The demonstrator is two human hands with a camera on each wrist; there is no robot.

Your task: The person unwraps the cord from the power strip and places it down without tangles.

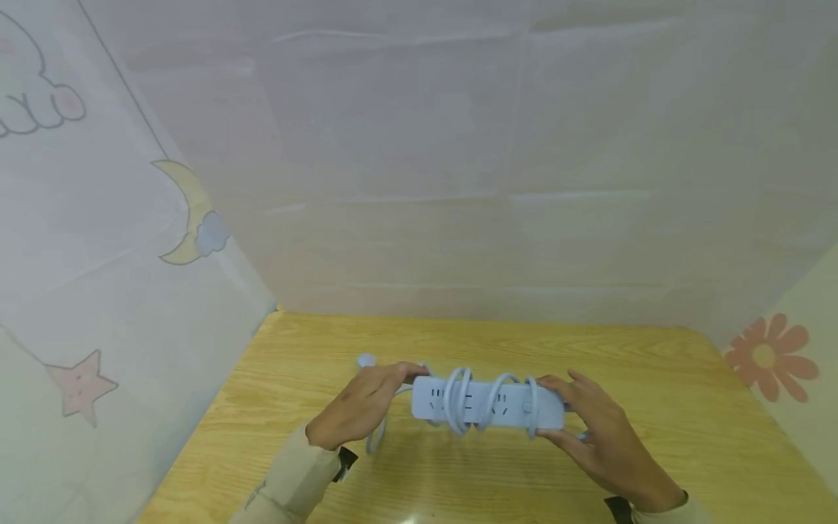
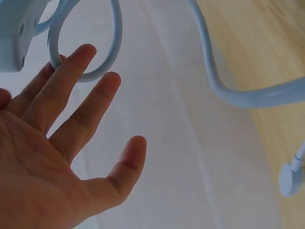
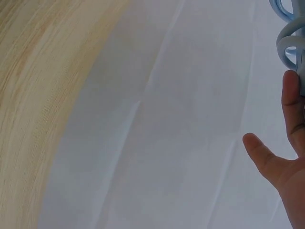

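A white power strip (image 1: 481,402) is held level above the table, its socket face toward the head camera. Several turns of its white cord (image 1: 456,400) wrap around the body. My right hand (image 1: 605,433) grips the strip's right end, thumb along the lower edge and fingers at the upper edge. At the left end is my left hand (image 1: 363,400); the left wrist view shows its fingers spread and mostly straight, touching a loop of cord (image 2: 117,33). Beyond this hand lies the cord's round-ended plug (image 1: 366,360). The left fingertips are partly hidden in the head view.
The wooden table (image 1: 314,349) meets a pale sheet wall (image 1: 406,240) at the back. Another sheet with a moon (image 1: 190,211) and a star (image 1: 81,386) stands at the left, and one with a flower (image 1: 772,356) at the right. Slack cord (image 1: 376,439) hangs beside the left hand.
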